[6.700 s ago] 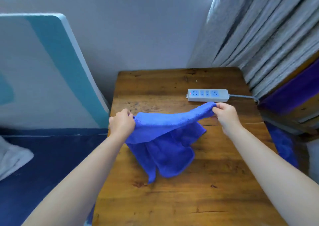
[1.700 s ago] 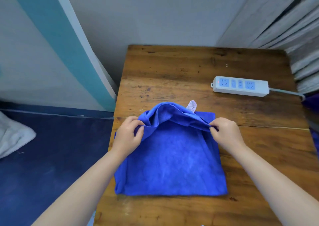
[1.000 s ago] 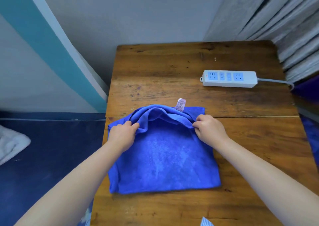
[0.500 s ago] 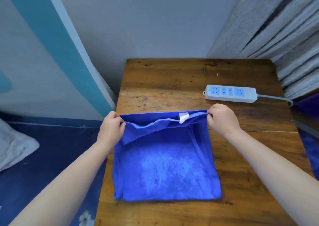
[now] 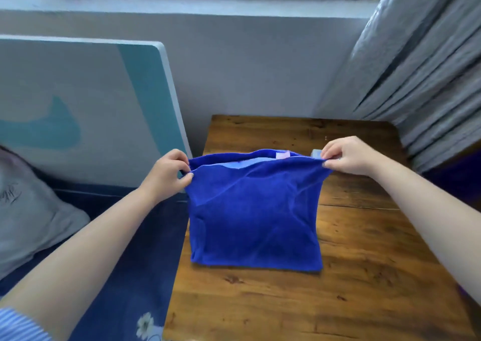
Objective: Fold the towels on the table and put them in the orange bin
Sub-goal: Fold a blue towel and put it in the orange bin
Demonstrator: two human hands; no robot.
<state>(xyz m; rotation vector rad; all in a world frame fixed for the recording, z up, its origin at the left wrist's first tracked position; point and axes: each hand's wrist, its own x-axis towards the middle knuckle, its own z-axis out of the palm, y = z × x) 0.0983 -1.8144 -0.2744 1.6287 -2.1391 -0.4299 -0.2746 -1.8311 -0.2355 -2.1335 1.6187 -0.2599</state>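
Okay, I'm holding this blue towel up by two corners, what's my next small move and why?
Probably bring the top edge toward you and down onto the bottom edge. Both hands, left and right, pinch the towel's raised top corners, while its bottom rests on the table.

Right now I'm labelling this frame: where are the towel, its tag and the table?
towel (image 5: pixel 256 215): head view, middle of the front blue layer.
tag (image 5: pixel 283 155): head view, pale label at the top edge.
table (image 5: pixel 364 249): head view, bare wood right of the towel.

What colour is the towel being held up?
Deep blue towel, clearest in the head view.
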